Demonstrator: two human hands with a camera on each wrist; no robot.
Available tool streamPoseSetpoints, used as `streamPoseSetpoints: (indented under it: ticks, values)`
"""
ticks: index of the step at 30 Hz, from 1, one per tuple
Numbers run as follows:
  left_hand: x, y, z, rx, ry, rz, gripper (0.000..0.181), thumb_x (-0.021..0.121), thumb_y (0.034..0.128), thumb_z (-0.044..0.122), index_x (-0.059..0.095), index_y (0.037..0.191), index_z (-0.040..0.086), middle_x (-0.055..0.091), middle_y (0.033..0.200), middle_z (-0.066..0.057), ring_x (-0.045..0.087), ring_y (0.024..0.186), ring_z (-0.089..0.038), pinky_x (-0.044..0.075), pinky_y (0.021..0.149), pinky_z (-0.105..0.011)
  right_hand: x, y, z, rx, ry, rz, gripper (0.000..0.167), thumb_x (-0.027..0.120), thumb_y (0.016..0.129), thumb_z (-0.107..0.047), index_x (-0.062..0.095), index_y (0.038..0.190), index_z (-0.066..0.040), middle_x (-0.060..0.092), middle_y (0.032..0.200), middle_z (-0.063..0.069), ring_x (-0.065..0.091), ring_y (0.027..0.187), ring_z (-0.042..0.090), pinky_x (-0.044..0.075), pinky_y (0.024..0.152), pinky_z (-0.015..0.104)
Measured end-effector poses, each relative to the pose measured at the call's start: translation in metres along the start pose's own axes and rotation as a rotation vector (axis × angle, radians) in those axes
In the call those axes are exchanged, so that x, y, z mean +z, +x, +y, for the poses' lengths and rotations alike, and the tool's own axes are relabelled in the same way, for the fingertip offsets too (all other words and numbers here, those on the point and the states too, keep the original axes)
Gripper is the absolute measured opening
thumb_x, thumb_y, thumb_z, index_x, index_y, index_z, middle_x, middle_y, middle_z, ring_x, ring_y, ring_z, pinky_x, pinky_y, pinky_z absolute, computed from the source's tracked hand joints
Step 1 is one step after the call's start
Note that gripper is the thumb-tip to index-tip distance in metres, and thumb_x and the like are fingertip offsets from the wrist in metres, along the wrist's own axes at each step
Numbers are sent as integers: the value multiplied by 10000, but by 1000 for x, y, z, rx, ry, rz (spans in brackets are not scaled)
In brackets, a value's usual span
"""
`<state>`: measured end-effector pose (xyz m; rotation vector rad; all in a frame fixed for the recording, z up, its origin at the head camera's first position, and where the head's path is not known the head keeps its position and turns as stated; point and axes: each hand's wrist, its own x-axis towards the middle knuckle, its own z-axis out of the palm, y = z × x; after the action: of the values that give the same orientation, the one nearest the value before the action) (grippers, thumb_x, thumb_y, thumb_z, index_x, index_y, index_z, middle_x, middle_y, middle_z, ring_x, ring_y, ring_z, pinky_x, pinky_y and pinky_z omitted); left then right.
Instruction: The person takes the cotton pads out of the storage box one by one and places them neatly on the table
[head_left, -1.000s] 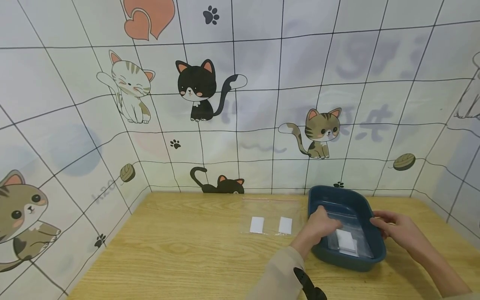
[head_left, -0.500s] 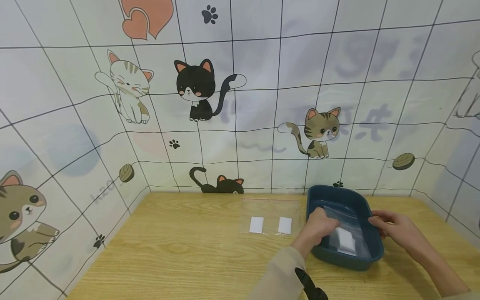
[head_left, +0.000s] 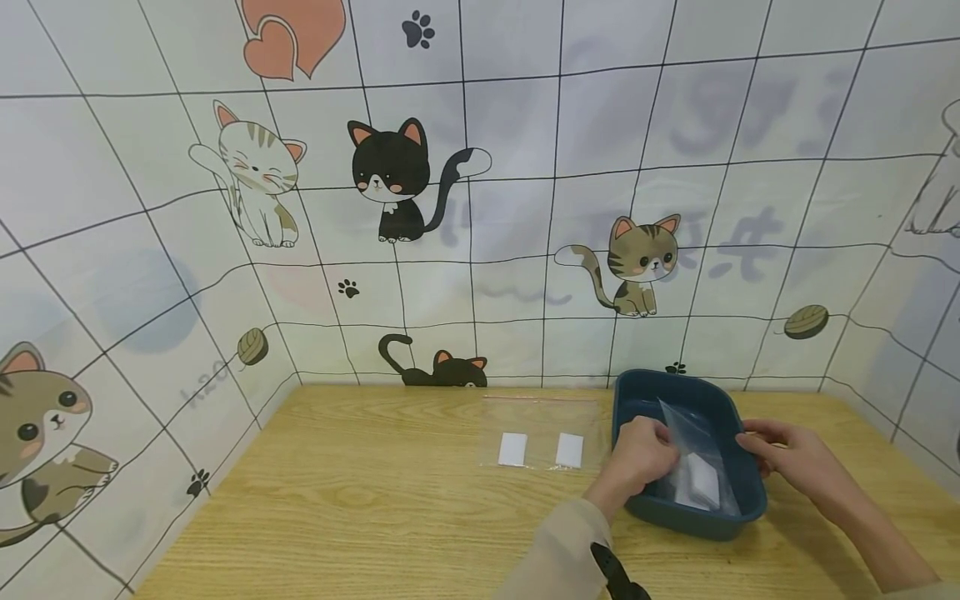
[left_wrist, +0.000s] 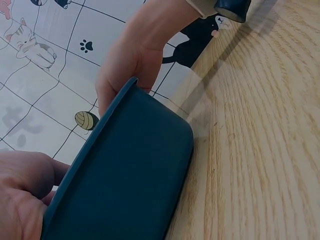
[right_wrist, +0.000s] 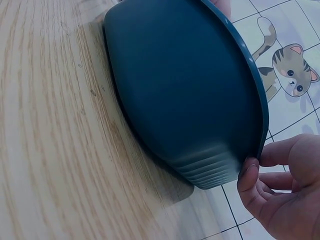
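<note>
A dark blue bin (head_left: 693, 525) stands at the right of the table, its outer wall (left_wrist: 125, 165) filling the left wrist view. Inside it, a clear plastic bag (head_left: 693, 442) with white pieces (head_left: 701, 482) is tilted up at one side. My left hand (head_left: 637, 458) reaches over the near left rim and pinches the bag's edge. On the bin's right rim, my right hand (head_left: 798, 462) grips with thumb and fingers; the right wrist view shows the hand (right_wrist: 285, 185) pinching the rim. How many bags lie in the bin I cannot tell.
Left of the bin, a flat clear zip bag (head_left: 542, 429) with two white rectangles (head_left: 513, 450) lies on the wooden table (head_left: 360, 500). Behind stands a wall covering (head_left: 517, 250) printed with cats and grid lines.
The bag in the bin has been lifted at its left edge by my left hand and now stands tilted. My right hand stays on the rim.
</note>
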<state>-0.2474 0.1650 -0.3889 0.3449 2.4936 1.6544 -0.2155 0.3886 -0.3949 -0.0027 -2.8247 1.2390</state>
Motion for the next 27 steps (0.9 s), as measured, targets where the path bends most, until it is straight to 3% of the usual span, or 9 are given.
streamPoseSetpoints:
  ticks: [5,12,27]
  values:
    - [1,-2,0,26,2,-5,80,693,869,-32,719,895,39,600,626,36,530,514,-57,430,495,-201,0,0,0,4,-6,0,605,523,1068,-289,412,1384,215,641,941,78,588,725,138,500,679,283]
    - [4,-2,-1,93,45,39,58,717,902,30,737,857,61,618,570,63,572,447,-12,437,486,-149,1,0,0,2,-7,1,609,525,1067,-291,408,1384,215,640,930,81,588,724,137,499,681,280]
    - [6,-8,-3,204,58,84,120,732,909,36,800,853,117,691,672,101,524,430,43,439,473,-122,0,3,-1,17,-7,-15,619,506,1076,-307,393,1397,210,622,941,76,564,728,151,487,672,301]
